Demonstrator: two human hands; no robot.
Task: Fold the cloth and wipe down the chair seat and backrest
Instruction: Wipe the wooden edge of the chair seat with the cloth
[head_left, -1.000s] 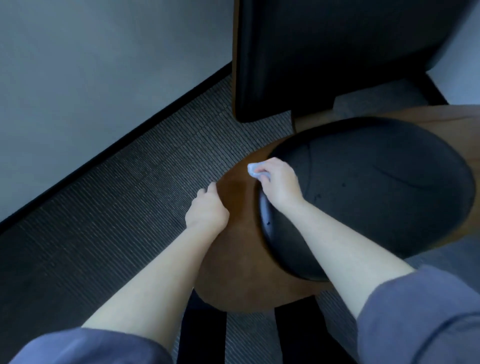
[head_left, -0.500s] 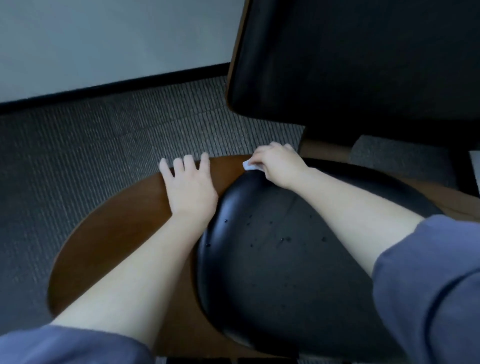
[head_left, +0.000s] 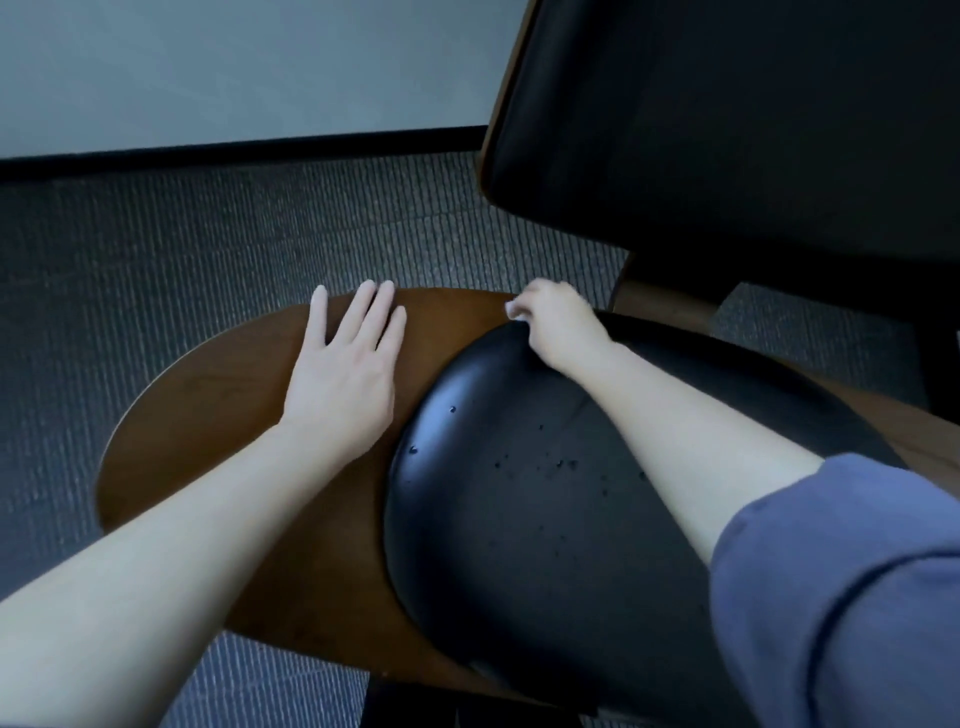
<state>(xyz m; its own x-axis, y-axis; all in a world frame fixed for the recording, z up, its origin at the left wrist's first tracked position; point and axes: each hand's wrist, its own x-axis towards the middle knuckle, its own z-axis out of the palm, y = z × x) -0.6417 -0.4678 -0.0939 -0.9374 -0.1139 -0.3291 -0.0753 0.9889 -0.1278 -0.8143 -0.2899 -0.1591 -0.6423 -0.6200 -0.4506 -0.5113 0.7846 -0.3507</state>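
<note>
Likely an office or meeting room (a lounge is possible): hard-wearing ribbed grey carpet (head_left: 249, 234), a plain pale wall (head_left: 234, 67) edged with a black skirting board (head_left: 234, 154), and a wood-shelled, black-padded chair (head_left: 208, 415).

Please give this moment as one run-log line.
left hand: flat on wooden seat | right hand: grips cloth at cushion edge | step: seat wipe

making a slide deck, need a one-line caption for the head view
Right hand pinches a white cloth at the black seat cushion edge; left hand rests flat on the wooden shell.
</note>
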